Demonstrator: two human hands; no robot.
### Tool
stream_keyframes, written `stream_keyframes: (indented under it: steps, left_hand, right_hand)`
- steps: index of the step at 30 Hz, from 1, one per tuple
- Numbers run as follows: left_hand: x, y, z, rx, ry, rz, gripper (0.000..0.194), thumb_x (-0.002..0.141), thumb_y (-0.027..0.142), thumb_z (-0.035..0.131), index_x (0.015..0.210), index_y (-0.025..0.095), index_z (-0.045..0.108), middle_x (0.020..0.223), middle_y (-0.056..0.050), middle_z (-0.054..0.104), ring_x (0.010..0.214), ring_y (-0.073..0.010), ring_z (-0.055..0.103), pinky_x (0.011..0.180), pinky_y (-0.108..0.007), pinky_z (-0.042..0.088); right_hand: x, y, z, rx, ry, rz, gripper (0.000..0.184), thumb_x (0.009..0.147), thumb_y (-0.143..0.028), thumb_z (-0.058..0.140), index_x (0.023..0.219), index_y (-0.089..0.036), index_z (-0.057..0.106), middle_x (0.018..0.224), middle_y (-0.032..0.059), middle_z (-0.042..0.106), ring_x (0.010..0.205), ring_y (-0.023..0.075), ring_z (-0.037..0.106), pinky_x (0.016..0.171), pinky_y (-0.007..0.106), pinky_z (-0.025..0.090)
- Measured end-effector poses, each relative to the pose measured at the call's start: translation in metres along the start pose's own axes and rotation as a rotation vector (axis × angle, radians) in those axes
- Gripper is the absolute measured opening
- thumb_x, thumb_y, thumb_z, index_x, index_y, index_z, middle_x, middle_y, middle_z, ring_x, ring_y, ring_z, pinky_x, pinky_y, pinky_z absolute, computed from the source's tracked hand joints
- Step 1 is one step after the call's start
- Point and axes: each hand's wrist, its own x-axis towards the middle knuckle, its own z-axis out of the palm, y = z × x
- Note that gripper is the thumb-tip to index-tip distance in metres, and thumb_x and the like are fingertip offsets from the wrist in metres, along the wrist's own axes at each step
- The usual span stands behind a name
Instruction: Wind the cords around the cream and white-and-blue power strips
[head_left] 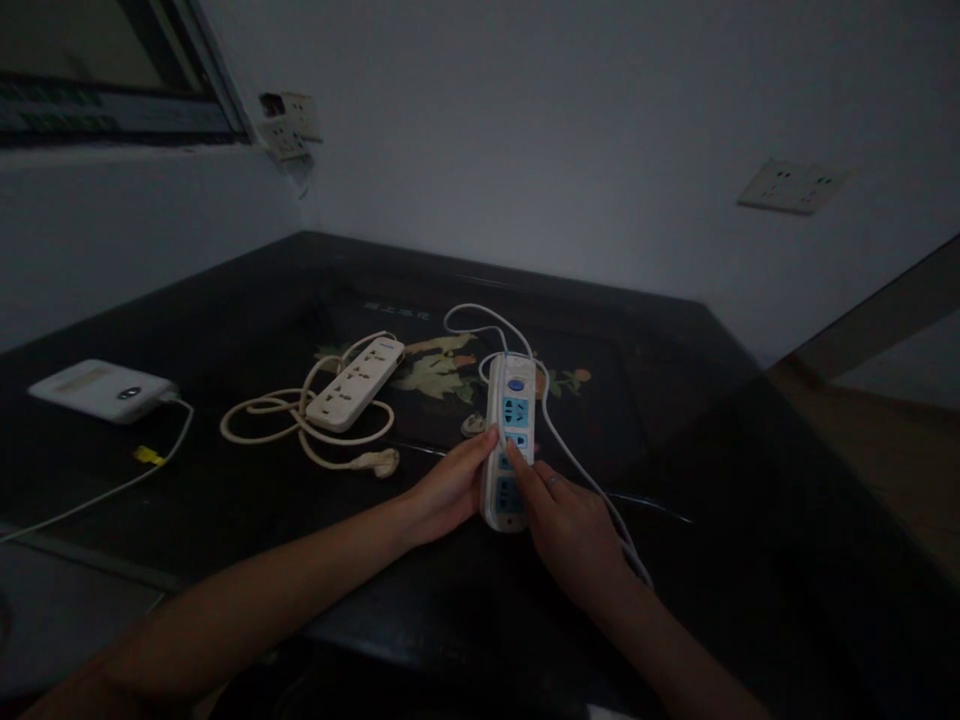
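Note:
A white power strip [495, 500] with blue socket panels and a blue switch is tilted up in front of me at the table's near side. My left hand [454, 490] grips its left edge, with the thumb on the rim and the other fingers mostly hidden behind. Across from it, my right hand [574, 515] points its index finger onto the socket face, touching or nearly so. The remaining right fingers curl beside the strip's right edge, one wearing a ring. A white cord [574, 455] loops behind the strip and runs down past my right wrist. Its plug [473, 425] lies just left of the strip.
Left of my hands lies a second white power strip [352, 388] with its coiled cord and plug [379, 462]. A white device [101, 390] with a cable and yellow tag [148, 456] sits farther left. The dark table [637, 330] meets walls bearing sockets [793, 187].

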Motion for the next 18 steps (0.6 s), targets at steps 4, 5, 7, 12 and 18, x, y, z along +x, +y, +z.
stream_keyframes:
  steps: [4, 5, 7, 12, 18]
  left_hand:
    - [0.003, 0.004, -0.001, -0.038, 0.065, 0.041, 0.035, 0.094, 0.036, 0.046, 0.116, 0.013, 0.061, 0.111, -0.013, 0.067, 0.099, -0.0216, 0.064, 0.093, -0.036, 0.047]
    - [0.004, 0.004, -0.002, -0.047, 0.069, 0.061, 0.035, 0.095, 0.036, 0.045, 0.117, 0.014, 0.060, 0.111, -0.013, 0.067, 0.099, -0.0210, 0.064, 0.092, -0.036, 0.048]
    - [0.004, 0.006, -0.002, -0.052, 0.057, 0.095, 0.035, 0.095, 0.036, 0.045, 0.119, 0.015, 0.059, 0.113, -0.012, 0.066, 0.098, -0.0204, 0.064, 0.092, -0.035, 0.048]
    - [0.000, 0.005, 0.003, -0.035, 0.062, 0.100, 0.034, 0.095, 0.035, 0.045, 0.117, 0.015, 0.059, 0.115, -0.012, 0.065, 0.101, -0.0201, 0.063, 0.093, -0.033, 0.047]
    - [-0.001, 0.004, 0.008, -0.054, 0.118, 0.063, 0.035, 0.096, 0.038, 0.040, 0.119, 0.016, 0.057, 0.111, -0.011, 0.066, 0.101, -0.0193, 0.061, 0.090, -0.031, 0.046]
  right_hand:
    - [0.001, -0.002, -0.005, -0.079, -0.111, 0.030, 0.050, 0.083, -0.003, 0.046, 0.132, -0.013, 0.050, 0.079, 0.0053, 0.067, 0.060, 0.0133, 0.061, 0.052, 0.023, 0.044]
    - [0.001, -0.002, -0.007, -0.087, -0.125, 0.036, 0.051, 0.083, -0.002, 0.047, 0.132, -0.014, 0.051, 0.078, 0.0045, 0.067, 0.060, 0.0131, 0.061, 0.051, 0.022, 0.043]
    - [0.000, -0.004, -0.008, -0.072, -0.117, 0.044, 0.050, 0.082, -0.003, 0.047, 0.131, -0.014, 0.051, 0.077, 0.0035, 0.067, 0.060, 0.0126, 0.061, 0.050, 0.022, 0.043]
    - [-0.001, -0.010, -0.005, 0.009, -0.058, 0.012, 0.050, 0.082, -0.001, 0.047, 0.130, -0.013, 0.052, 0.082, 0.0044, 0.069, 0.064, 0.0128, 0.063, 0.051, 0.022, 0.044]
    - [-0.001, -0.013, -0.005, 0.028, -0.053, 0.018, 0.051, 0.081, -0.002, 0.049, 0.130, -0.013, 0.052, 0.083, 0.0047, 0.070, 0.064, 0.0129, 0.063, 0.052, 0.022, 0.046]
